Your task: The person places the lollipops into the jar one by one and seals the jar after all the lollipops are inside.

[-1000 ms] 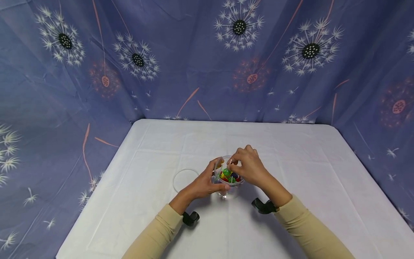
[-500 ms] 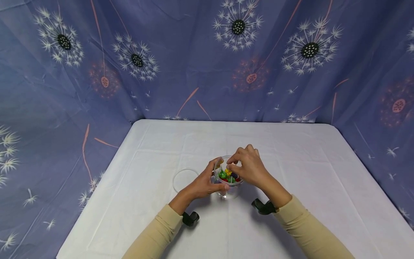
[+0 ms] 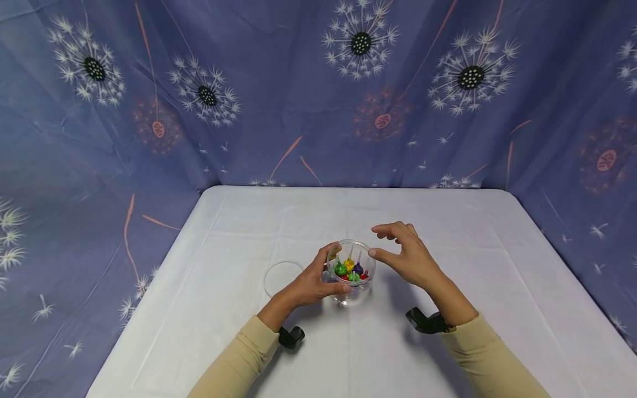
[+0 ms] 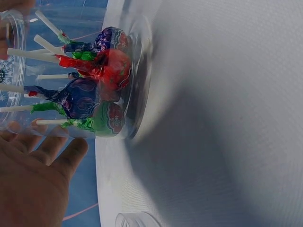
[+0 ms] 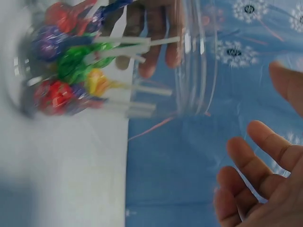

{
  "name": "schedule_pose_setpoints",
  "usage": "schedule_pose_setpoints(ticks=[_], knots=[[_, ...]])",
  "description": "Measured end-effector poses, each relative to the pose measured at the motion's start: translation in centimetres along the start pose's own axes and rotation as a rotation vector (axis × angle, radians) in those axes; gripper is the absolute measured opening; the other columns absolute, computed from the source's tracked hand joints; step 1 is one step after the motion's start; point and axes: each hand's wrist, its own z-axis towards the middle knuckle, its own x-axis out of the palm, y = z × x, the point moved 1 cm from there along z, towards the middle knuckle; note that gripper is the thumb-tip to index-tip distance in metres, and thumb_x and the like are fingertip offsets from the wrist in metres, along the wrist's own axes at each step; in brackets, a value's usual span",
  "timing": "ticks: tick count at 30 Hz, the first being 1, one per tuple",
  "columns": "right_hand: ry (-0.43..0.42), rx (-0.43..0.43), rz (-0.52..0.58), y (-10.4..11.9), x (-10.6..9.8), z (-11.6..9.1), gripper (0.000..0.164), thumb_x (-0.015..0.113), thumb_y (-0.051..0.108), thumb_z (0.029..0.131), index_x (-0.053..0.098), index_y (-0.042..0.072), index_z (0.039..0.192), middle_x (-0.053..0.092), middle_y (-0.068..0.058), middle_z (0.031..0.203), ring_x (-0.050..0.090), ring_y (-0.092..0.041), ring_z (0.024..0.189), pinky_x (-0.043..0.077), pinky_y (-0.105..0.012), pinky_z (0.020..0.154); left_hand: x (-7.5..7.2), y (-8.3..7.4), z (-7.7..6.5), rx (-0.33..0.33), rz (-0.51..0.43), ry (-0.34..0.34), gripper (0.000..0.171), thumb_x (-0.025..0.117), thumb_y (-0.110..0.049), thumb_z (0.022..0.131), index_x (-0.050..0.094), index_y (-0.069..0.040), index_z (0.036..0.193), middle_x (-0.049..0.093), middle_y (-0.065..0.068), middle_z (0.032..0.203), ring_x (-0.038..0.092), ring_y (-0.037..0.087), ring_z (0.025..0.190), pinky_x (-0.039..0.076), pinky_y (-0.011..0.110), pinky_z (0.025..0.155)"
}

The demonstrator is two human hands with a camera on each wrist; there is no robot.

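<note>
A clear plastic jar (image 3: 343,299) stands upright on the white table, its mouth uncovered. Inside are several wrapped lollipops (image 5: 73,64) in red, green, purple and yellow, most with their white sticks pointing up. My left hand (image 3: 309,282) holds the jar from the left, thumb at the near side and fingers round the far side. To the jar's right, just beyond the rim, my right hand (image 3: 410,257) is raised with fingers apart. Nothing is in its grasp in the right wrist view, where the fingers (image 5: 258,163) show relaxed.
A clear round lid (image 3: 266,282) lies on the table left of the jar, partly behind the left hand. The white table (image 3: 239,221) ends at a blue dandelion-print cloth (image 3: 298,83) at the back and sides. Dark wrist cameras (image 3: 291,337) sit at both cuffs.
My right hand has drawn out of the jar's mouth to the right and its fingers have spread. A yellow lollipop now shows standing in the jar. The left hand keeps its hold.
</note>
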Motion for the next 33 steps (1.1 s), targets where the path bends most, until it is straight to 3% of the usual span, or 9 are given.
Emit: schedule_pose_setpoints(ticks=[4, 9, 22, 27, 33], knots=[[0.044, 0.046, 0.076, -1.3, 0.0, -0.9, 0.06, 0.073, 0.034, 0.082, 0.048, 0.017, 0.133, 0.054, -0.007, 0.126, 0.043, -0.022, 0.112, 0.037, -0.046, 0.097, 0.0, 0.0, 0.0, -0.013, 0.005, -0.006, 0.093, 0.074, -0.042, 0.079, 0.012, -0.036, 0.148, 0.028, 0.008, 0.153, 0.036, 0.03, 0.137, 0.03, 0.048, 0.113], [0.115, 0.102, 0.14, -2.7, 0.7, -1.8, 0.073, 0.074, 0.034, 0.08, 0.037, 0.019, 0.141, 0.047, -0.009, 0.138, 0.039, -0.029, 0.126, 0.034, -0.052, 0.103, 0.1, 0.1, 0.0, -0.006, 0.015, -0.006, 0.094, 0.074, -0.042, 0.079, 0.012, -0.034, 0.149, 0.027, 0.004, 0.153, 0.033, 0.031, 0.139, 0.029, 0.048, 0.114], [0.289, 0.141, 0.245, -4.2, 3.8, -2.8, 0.09, 0.078, 0.029, 0.078, 0.022, 0.024, 0.148, 0.032, -0.015, 0.15, 0.034, -0.046, 0.133, 0.034, -0.064, 0.102, 0.0, 0.2, 0.0, 0.012, 0.009, 0.006, 0.093, 0.072, -0.043, 0.08, 0.01, -0.034, 0.149, 0.026, 0.006, 0.154, 0.033, 0.029, 0.139, 0.029, 0.049, 0.114], [0.314, 0.145, 0.267, -4.2, 4.9, -2.6, 0.094, 0.078, 0.032, 0.077, 0.018, 0.033, 0.149, 0.031, -0.012, 0.151, 0.034, -0.046, 0.135, 0.03, -0.069, 0.102, 0.0, 0.3, 0.0, 0.013, 0.001, 0.011, 0.092, 0.072, -0.039, 0.082, 0.009, -0.036, 0.148, 0.026, 0.009, 0.154, 0.034, 0.032, 0.138, 0.032, 0.049, 0.112], [0.311, 0.119, 0.3, -4.2, 5.6, -2.2, 0.1, 0.08, 0.038, 0.073, 0.013, 0.037, 0.148, 0.032, -0.01, 0.151, 0.032, -0.04, 0.138, 0.028, -0.066, 0.105, 0.0, 0.4, 0.1, 0.022, 0.004, 0.016, 0.091, 0.072, -0.04, 0.082, 0.009, -0.038, 0.148, 0.025, 0.009, 0.154, 0.035, 0.03, 0.138, 0.032, 0.048, 0.112]])
